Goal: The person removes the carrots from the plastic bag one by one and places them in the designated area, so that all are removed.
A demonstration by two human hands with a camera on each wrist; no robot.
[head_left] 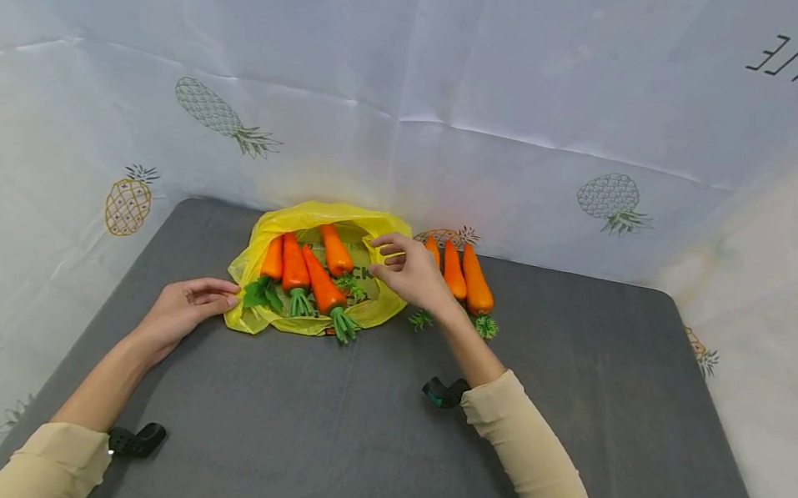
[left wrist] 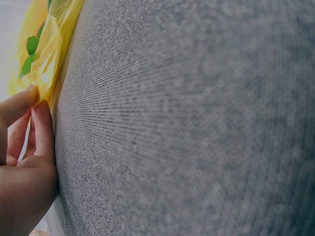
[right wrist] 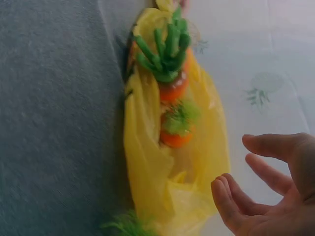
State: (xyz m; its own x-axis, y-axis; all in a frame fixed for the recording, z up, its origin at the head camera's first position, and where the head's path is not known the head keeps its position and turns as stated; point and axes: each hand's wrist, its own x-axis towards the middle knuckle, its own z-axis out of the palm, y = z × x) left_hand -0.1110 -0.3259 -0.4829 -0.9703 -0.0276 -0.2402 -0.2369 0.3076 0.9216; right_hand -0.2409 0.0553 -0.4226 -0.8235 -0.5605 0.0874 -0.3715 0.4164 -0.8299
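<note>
A yellow plastic bag [head_left: 384, 308] lies spread open at the back of the table, with several orange toy carrots [head_left: 322, 281] in its mouth, their green tops toward the front. My left hand [head_left: 190, 306] pinches the bag's left edge between thumb and fingers; the left wrist view shows the thin yellow film [left wrist: 47, 73] at the fingertips. Over the bag's right rim is my right hand [head_left: 407, 271], fingers loosely bent and apart, with nothing between them. In the right wrist view, its thumb and fingers are spread beside the yellow film.
Three more carrots [head_left: 476, 280] lie right of the bag, partly behind my right hand and wrist. The grey table [head_left: 343, 444] ends at a white curtain [head_left: 498, 186] printed with pineapples. Dark wrist cameras [head_left: 137, 440] stick out from both cuffs.
</note>
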